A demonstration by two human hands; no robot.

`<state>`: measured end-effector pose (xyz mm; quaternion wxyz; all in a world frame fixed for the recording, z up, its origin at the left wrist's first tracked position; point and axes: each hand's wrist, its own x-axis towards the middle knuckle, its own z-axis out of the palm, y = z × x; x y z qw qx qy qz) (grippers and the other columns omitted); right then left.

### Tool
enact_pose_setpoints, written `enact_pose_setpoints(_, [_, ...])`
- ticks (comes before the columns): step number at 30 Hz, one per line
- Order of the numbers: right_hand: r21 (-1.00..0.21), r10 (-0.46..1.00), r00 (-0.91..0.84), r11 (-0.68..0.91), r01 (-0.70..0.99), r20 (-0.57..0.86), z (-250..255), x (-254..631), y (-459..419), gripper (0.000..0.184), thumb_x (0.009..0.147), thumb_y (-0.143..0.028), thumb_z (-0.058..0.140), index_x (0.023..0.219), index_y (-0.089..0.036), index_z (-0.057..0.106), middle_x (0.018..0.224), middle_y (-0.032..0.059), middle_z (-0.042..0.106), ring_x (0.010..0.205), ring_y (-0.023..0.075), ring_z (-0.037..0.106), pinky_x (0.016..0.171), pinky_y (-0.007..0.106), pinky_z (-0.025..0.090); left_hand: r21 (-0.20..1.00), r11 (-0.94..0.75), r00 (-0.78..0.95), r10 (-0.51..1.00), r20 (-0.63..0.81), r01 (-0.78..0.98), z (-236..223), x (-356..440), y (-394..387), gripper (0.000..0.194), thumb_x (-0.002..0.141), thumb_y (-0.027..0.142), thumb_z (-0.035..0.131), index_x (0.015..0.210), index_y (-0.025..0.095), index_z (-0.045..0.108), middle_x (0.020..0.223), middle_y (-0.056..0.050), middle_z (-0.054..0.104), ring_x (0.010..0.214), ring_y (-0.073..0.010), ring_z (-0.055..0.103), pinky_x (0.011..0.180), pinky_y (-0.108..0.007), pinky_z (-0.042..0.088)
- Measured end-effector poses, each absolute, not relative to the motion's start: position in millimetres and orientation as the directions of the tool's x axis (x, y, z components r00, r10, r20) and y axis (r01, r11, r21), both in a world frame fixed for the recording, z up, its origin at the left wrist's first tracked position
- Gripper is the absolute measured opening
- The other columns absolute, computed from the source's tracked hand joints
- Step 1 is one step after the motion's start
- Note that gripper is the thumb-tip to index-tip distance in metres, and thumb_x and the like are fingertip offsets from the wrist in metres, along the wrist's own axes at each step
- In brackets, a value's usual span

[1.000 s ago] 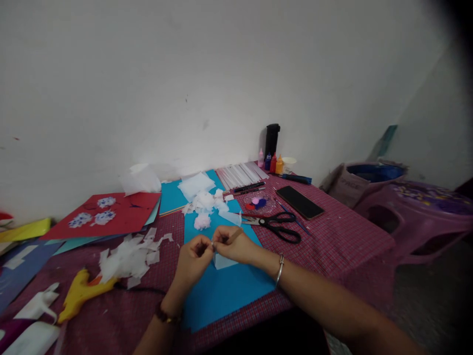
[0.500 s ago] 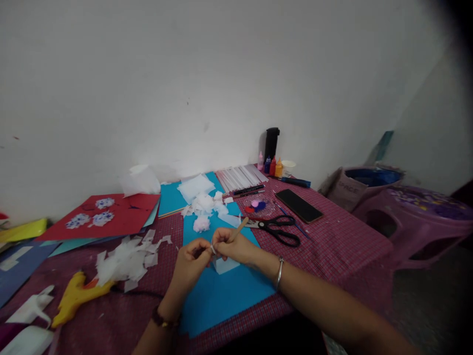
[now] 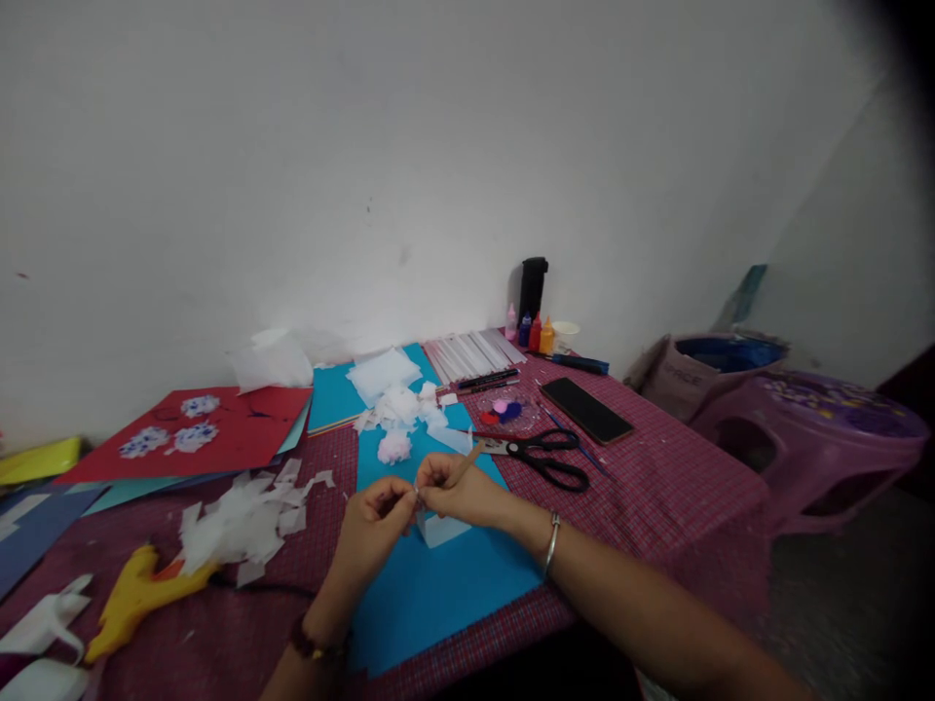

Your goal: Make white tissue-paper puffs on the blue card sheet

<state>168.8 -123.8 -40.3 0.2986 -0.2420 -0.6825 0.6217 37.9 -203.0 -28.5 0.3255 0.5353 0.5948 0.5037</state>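
Observation:
My left hand [image 3: 371, 531] and my right hand [image 3: 462, 492] meet fingertip to fingertip over the blue sheet [image 3: 438, 604]. Both are closed in a pinch on a small bit of white paper [image 3: 417, 495], mostly hidden by the fingers. A flat wooden craft stick [image 3: 466, 464] sticks up from my right hand, tucked in its grip. Just below the fingers lies a white paper piece [image 3: 440, 531]. Beyond them rest a fluffy pale pink paper ball [image 3: 394, 447] and a heap of crumpled white paper [image 3: 398, 407]. Black-handled scissors [image 3: 544, 456] lie right of my right hand.
Cut white paper pieces [image 3: 238, 521] and a yellow glue gun [image 3: 138, 594] lie at left, near a red sheet [image 3: 241, 428] with speckled paper flowers. A phone [image 3: 588, 409], small paint bottles [image 3: 536, 332] and white strips [image 3: 474, 355] stand or lie farther back. A pink stool [image 3: 810, 458] is at right.
The wooden stick tipped up higher half a second ago and now leans lower again. My hands stay pinched together, with small finger movements. The whole view has shifted slightly.

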Motion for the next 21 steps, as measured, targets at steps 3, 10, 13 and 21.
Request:
enact_pose_setpoints(3, [-0.986,0.704,-0.697,0.166,-0.027,0.137,-42.1,169.4,-124.3,0.010,0.066,-0.007,0.054,0.066,-0.016,0.050,0.055,-0.0074,0.046,0.046,0.0042,0.039,0.042,0.015,0.029,0.940,-0.079,-0.218,0.963,0.158,0.331,-27.9,39.0,-203.9,0.019,0.072,0.027,0.059,0.057,0.017,0.055,0.046,0.004,0.051,0.045,-0.0105,0.047,0.046,-0.022,0.036])
enact_pose_setpoints(10, [-0.988,0.677,-0.725,0.149,-0.035,0.128,-38.7,170.4,-127.1,0.010,0.067,-0.008,0.054,0.066,-0.016,0.048,0.057,-0.0070,0.046,0.049,0.0046,0.039,0.044,0.015,0.030,0.965,-0.073,-0.217,0.967,0.131,0.253,-36.0,35.3,-202.4,0.014,0.070,0.022,0.058,0.056,0.017,0.054,0.045,0.005,0.051,0.043,-0.0099,0.046,0.044,-0.021,0.036])
enact_pose_setpoints(13, [-0.993,0.679,-0.728,0.121,-0.014,0.093,-35.0,170.6,-128.0,0.011,0.068,-0.007,0.053,0.066,-0.016,0.047,0.056,-0.0072,0.046,0.048,0.0046,0.039,0.044,0.015,0.030,0.984,-0.065,-0.202,0.975,0.098,0.166,-41.2,33.2,-201.3,0.010,0.070,0.021,0.056,0.061,0.017,0.056,0.047,0.004,0.053,0.044,-0.0104,0.048,0.044,-0.021,0.038])
enact_pose_setpoints(21, [-0.982,0.666,-0.733,0.189,-0.012,0.137,-41.3,169.6,-126.8,0.009,0.067,-0.008,0.055,0.068,-0.016,0.050,0.057,-0.0071,0.046,0.049,0.0046,0.040,0.044,0.015,0.030,0.990,-0.039,-0.202,0.977,0.066,0.137,-34.9,37.4,-200.1,0.016,0.068,0.025,0.059,0.055,0.018,0.053,0.043,0.005,0.051,0.040,-0.0095,0.046,0.042,-0.021,0.036])
